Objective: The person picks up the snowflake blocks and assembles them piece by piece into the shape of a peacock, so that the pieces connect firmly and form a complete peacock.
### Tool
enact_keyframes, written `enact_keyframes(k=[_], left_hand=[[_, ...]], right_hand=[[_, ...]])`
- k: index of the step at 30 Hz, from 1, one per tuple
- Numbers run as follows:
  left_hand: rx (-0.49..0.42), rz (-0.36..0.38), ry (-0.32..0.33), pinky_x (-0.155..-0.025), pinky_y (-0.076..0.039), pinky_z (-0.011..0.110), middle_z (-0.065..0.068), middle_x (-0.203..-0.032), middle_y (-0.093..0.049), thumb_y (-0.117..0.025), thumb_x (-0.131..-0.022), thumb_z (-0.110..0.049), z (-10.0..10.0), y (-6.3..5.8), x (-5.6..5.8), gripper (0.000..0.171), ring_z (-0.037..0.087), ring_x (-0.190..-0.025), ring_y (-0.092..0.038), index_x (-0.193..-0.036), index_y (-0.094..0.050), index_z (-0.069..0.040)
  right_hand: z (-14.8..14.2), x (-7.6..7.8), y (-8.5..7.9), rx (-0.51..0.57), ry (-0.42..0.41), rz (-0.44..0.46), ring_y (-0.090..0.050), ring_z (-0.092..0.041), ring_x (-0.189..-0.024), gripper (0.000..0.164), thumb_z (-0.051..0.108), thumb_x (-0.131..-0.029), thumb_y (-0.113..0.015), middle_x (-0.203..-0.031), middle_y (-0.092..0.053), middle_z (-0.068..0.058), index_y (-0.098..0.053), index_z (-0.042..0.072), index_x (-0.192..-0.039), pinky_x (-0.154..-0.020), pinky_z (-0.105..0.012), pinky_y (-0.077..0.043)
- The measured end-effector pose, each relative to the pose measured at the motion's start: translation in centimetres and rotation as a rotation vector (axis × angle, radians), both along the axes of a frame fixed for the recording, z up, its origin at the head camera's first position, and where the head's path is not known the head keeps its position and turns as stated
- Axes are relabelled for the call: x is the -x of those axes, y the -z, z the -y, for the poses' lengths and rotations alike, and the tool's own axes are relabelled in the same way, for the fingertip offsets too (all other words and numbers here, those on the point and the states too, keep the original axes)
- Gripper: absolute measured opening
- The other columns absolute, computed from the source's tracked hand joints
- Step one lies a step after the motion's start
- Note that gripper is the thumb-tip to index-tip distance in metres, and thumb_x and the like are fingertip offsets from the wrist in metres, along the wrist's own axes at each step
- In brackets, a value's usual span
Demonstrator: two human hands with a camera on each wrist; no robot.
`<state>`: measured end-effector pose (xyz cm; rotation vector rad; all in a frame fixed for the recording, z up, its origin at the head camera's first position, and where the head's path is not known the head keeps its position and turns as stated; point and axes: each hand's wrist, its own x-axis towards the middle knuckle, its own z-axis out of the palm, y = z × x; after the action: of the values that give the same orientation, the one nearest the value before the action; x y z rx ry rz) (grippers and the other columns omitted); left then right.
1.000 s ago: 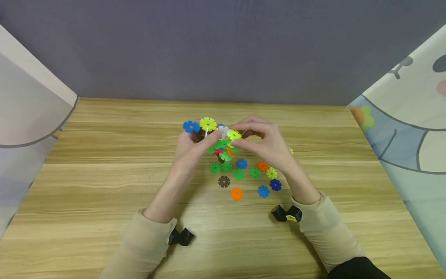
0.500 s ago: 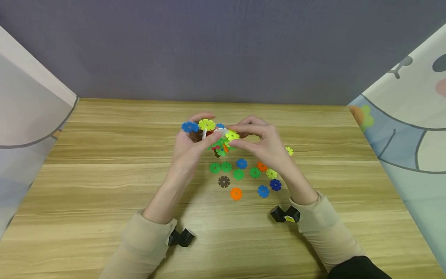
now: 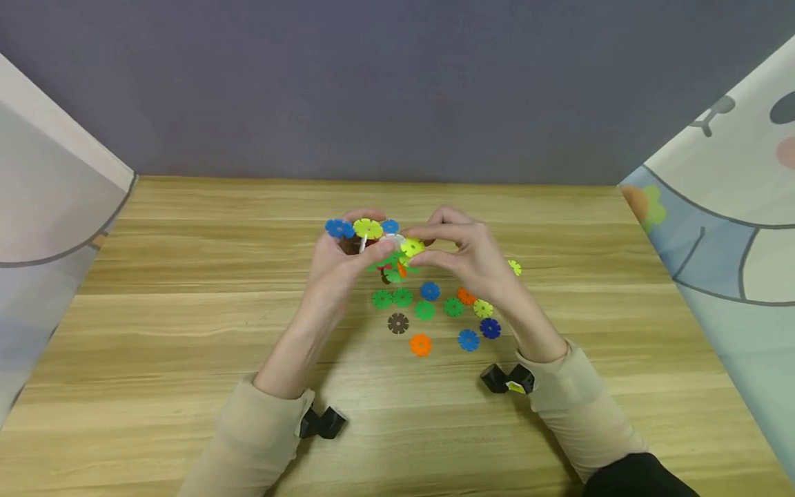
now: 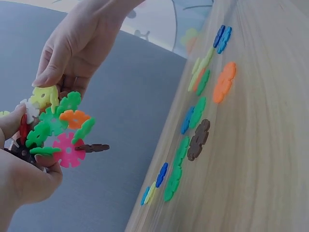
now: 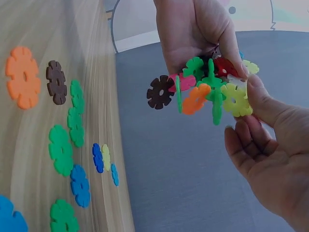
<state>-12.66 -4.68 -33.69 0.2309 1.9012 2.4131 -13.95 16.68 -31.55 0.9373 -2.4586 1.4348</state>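
My left hand (image 3: 333, 269) grips a cluster of interlocking snowflake discs above the table, thumb over the white disc (image 4: 31, 111). From this cluster stick out a blue disc (image 3: 339, 228) and a yellow disc (image 3: 368, 228) at the left. Lower parts include a pink disc (image 4: 67, 150), a brown disc (image 5: 160, 92), an orange disc (image 5: 196, 98) and several green discs (image 5: 217, 104). On the cluster's right side, thumb and fingers of my right hand (image 3: 472, 255) pinch another yellow disc (image 3: 413, 248). The left fingers are partly hidden behind the cluster.
Loose discs lie on the wooden table (image 3: 186, 345) below the hands, among them an orange disc (image 3: 420, 344), a brown disc (image 3: 398, 323) and a dark blue disc (image 3: 490, 328). A grey panel (image 3: 397, 90) stands along the back edge, with printed panels (image 3: 714, 228) at the sides.
The cluster has tilted slightly, so its white disc shows more edge-on. My right hand has shifted a little left with the yellow disc, keeping its pinch; the left hand keeps its grip.
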Motion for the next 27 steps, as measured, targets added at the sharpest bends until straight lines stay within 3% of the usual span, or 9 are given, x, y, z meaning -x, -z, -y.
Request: enact_keyframes(k=[7,12,18,23,27], left_hand=[[0.002,0.010,-0.005,-0.076,-0.051,0.022,-0.001,-0.099,-0.066,-0.076,-0.089,-0.008,0.0,0.2,0.0,0.036,0.016,-0.087,-0.056,-0.122,-0.063,-0.012],[-0.026,-0.001,-0.024,-0.081,-0.048,0.023,-0.003,-0.097,-0.064,-0.076,-0.088,-0.010,-0.1,0.1,0.2,0.041,0.014,-0.090,-0.056,-0.126,-0.063,-0.015],[-0.121,0.023,-0.023,-0.087,-0.046,0.024,-0.004,-0.101,-0.062,-0.074,-0.087,-0.005,0.1,0.0,0.5,0.048,0.014,-0.094,-0.055,-0.132,-0.059,-0.011],[-0.220,0.013,-0.098,-0.087,-0.046,0.024,-0.006,-0.096,-0.064,-0.072,-0.087,0.002,0.8,-0.3,1.0,0.046,0.012,-0.091,-0.056,-0.128,-0.060,-0.015],[-0.277,-0.011,-0.164,-0.087,-0.047,0.023,-0.005,-0.096,-0.063,-0.069,-0.087,0.007,1.6,-0.3,1.4,0.040,0.012,-0.092,-0.056,-0.121,-0.063,-0.014]], right_hand=[[0.2,0.1,0.1,-0.019,0.009,0.062,-0.051,-0.016,-0.082,0.036,0.003,-0.081,-0.084,-0.086,-0.059,-0.002,-0.078,0.004,-0.116,-0.072,-0.023,-0.041],[0.4,0.2,0.1,0.020,0.036,0.081,-0.055,-0.025,-0.086,0.033,0.005,-0.083,-0.084,-0.089,-0.061,-0.003,-0.078,0.006,-0.116,-0.073,-0.026,-0.045],[0.3,0.6,0.2,0.081,0.023,0.134,-0.063,-0.016,-0.101,0.036,0.003,-0.090,-0.078,-0.110,-0.069,-0.009,-0.073,0.005,-0.125,-0.088,-0.026,-0.056],[-0.7,1.6,0.7,0.111,0.013,0.258,-0.066,-0.026,-0.115,0.033,0.008,-0.098,-0.069,-0.124,-0.070,-0.011,-0.069,0.006,-0.132,-0.091,-0.026,-0.059],[-1.2,3.1,1.6,0.033,-0.016,0.364,-0.068,-0.027,-0.116,0.032,0.016,-0.100,-0.068,-0.130,-0.070,-0.010,-0.070,0.009,-0.131,-0.092,-0.030,-0.061]])
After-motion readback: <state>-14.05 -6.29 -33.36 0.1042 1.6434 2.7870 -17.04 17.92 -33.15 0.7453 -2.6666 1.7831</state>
